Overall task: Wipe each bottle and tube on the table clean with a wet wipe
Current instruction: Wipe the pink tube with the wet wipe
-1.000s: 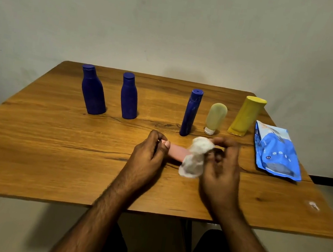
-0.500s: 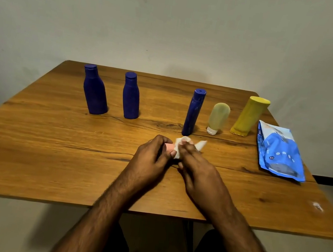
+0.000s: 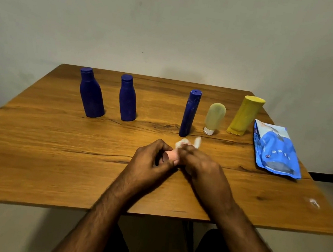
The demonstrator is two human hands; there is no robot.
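My left hand (image 3: pixel 152 158) grips one end of a small pink tube (image 3: pixel 171 154), held low over the wooden table (image 3: pixel 49 151). My right hand (image 3: pixel 200 167) holds a white wet wipe (image 3: pixel 189 142) wrapped round the tube's other end, so most of the tube is hidden. Behind my hands stand two dark blue bottles (image 3: pixel 91 93) (image 3: pixel 128 98), a slim blue tube (image 3: pixel 190 113), a pale translucent tube (image 3: pixel 214 118) on its white cap, and a yellow tube (image 3: pixel 246 115) that leans to the right.
A blue wet-wipe pack (image 3: pixel 276 151) lies flat near the table's right edge. A small white scrap (image 3: pixel 314 203) sits at the front right corner. A plain wall rises just behind the table. My knees are under the front edge.
My right hand has slid the wipe leftward along the pink tube until it meets my left hand. The pink tube showed more a second ago and is now mostly covered.
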